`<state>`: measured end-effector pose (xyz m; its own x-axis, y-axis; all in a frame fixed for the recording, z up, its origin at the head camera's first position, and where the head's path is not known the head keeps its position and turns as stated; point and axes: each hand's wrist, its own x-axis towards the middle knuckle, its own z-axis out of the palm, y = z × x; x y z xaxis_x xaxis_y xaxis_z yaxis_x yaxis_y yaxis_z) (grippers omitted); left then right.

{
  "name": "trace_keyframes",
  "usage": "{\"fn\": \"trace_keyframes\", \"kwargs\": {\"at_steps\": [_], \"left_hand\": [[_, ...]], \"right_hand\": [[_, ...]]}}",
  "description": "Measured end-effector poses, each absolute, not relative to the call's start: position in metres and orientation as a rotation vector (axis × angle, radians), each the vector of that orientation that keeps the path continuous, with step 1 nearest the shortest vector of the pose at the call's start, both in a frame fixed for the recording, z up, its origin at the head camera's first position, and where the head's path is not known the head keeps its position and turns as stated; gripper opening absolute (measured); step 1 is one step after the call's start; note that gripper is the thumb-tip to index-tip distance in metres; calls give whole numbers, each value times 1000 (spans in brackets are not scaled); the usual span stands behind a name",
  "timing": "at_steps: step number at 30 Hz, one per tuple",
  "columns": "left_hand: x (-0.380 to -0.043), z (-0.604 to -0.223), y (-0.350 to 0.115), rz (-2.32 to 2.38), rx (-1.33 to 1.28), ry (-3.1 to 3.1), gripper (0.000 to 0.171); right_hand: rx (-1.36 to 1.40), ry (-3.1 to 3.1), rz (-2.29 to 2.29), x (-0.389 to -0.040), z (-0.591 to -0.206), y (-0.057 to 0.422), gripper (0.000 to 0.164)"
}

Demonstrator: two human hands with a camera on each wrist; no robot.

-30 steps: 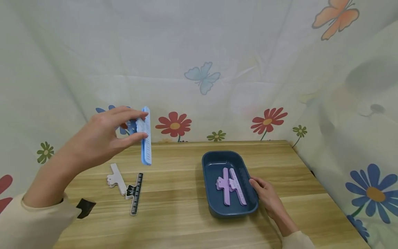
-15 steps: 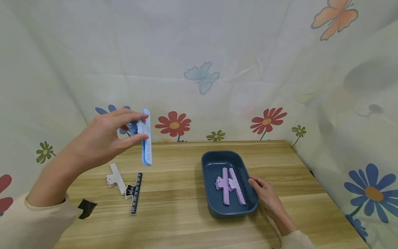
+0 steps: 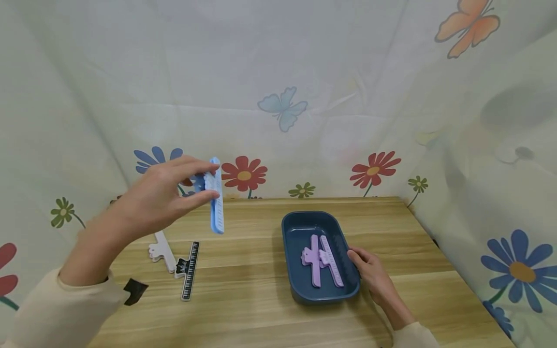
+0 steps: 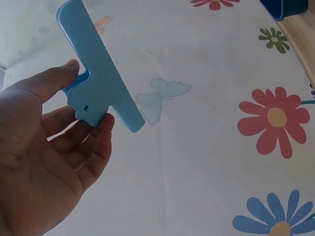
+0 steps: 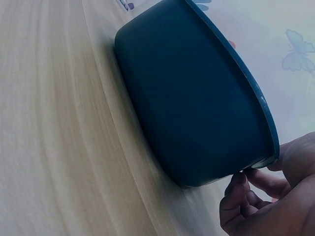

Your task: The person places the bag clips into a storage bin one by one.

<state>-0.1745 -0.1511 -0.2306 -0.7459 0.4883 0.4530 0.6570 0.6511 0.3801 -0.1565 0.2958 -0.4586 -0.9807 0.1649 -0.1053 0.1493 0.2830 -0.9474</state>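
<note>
Raised above the left part of the table, my left hand (image 3: 163, 193) pinches a light blue bag clip (image 3: 218, 208) between thumb and fingers. In the left wrist view the blue clip (image 4: 101, 73) shows its long flat bar and scalloped grip. My right hand (image 3: 376, 278) holds the right rim of a dark blue basin (image 3: 287, 256), which stands on the table. Inside the basin lie two purple clips, one plain-barred (image 3: 316, 273) and one with ruler-like marks (image 3: 332, 266). The right wrist view shows fingers at the rim of the basin (image 5: 197, 98).
On the wooden table (image 3: 243, 290), below my left hand, lie a white clip (image 3: 164, 253) and a black clip (image 3: 189, 270) with white marks, close together. A small black piece (image 3: 135, 291) is by the left sleeve. A flowered cloth (image 3: 209, 72) hangs behind the table.
My left hand has moved a little to the right and slightly lower with the blue bag clip. The right hand and basin stay in place.
</note>
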Motion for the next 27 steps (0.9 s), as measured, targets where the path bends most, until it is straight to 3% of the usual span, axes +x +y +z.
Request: {"fn": "trace_keyframes", "kwargs": {"at_steps": [27], "left_hand": [[-191,-255,-77,-996,-1099,-2495,50]], "right_hand": [[-303,-2496,1838,-157,-461,296,43]]}}
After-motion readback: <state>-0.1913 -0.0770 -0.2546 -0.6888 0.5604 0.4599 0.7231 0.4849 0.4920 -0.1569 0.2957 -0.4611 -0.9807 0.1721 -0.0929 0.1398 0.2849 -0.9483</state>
